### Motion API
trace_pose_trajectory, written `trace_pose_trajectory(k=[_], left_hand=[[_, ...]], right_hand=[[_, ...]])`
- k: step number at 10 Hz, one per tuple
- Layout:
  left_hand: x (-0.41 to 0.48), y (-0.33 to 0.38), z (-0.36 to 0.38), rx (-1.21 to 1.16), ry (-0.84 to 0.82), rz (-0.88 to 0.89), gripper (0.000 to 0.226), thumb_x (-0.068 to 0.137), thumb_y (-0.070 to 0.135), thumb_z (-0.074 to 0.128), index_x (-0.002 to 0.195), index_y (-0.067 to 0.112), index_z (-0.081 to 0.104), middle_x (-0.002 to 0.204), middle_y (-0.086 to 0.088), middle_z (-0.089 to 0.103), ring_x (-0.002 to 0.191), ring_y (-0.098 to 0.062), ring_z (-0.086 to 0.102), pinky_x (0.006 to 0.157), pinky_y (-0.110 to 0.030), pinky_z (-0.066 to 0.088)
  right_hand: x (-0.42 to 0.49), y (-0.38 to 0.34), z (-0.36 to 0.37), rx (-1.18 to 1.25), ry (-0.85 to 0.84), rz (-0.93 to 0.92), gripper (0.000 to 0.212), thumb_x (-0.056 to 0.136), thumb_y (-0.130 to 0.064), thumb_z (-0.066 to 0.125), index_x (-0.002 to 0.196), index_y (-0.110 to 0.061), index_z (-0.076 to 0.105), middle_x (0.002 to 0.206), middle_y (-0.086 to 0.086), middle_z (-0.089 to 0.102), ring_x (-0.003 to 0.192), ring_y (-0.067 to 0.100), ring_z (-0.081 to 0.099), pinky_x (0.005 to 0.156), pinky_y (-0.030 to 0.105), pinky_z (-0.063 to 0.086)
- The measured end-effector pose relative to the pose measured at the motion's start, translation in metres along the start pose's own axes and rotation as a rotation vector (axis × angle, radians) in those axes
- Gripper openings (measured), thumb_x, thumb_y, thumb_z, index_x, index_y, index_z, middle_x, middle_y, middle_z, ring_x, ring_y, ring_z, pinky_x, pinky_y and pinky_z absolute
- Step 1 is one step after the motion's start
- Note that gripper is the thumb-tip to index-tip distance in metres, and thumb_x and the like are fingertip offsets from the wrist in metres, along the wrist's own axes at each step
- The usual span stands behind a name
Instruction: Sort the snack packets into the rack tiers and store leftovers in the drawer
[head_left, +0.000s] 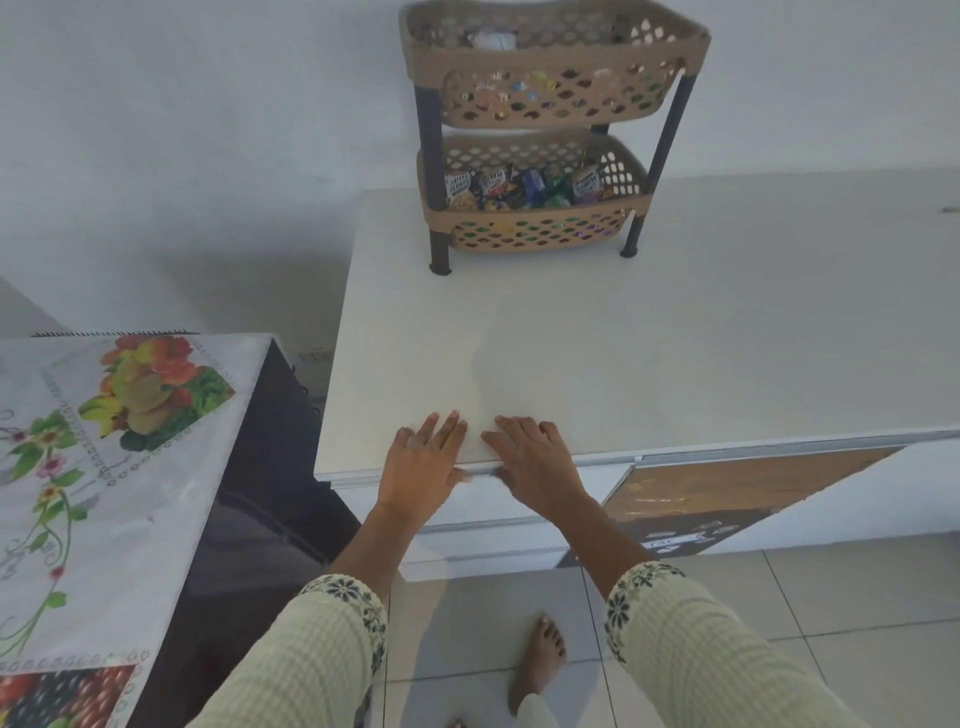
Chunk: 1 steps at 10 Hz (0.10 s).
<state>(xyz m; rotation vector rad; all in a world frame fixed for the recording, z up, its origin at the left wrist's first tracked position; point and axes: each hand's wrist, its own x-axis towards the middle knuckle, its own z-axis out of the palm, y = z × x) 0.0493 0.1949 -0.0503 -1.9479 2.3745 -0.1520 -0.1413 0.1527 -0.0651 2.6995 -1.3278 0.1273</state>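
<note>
Two hands (478, 457) flat on counter (675, 338); one two-tier rack (545, 130).

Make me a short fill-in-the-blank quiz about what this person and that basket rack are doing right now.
1. Both hands, the left hand and the right hand, lie flat on the edge of the white ____.
2. The snack packets fill the rack's ____ tier.
3. The rack has ____ basket tiers.
4. The person's feet are ____.

Missing words: counter; lower; two; bare

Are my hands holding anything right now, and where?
No packet. Both the left hand and right hand rest flat on the counter edge, thumbs under the lip above the drawer.
</note>
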Motion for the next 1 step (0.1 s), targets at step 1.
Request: trace_pose_trajectory(k=[1], left_hand=[[0.008, -0.0096, -0.0147, -0.037, 0.025, 0.06, 0.06, 0.097, 0.056, 0.037, 0.137, 0.014, 0.049, 0.149, -0.004, 0.046, 0.13, -0.024, 0.051, 0.096, -0.04, 0.044]], right_hand=[[0.0046, 0.0086, -0.0134, 0.098, 0.059, -0.077, 0.039, 0.082, -0.048, 0.067, 0.106, -0.017, 0.067, 0.11, 0.003, 0.068, 0.091, 0.025, 0.064, 0.071, 0.035, 0.051]])
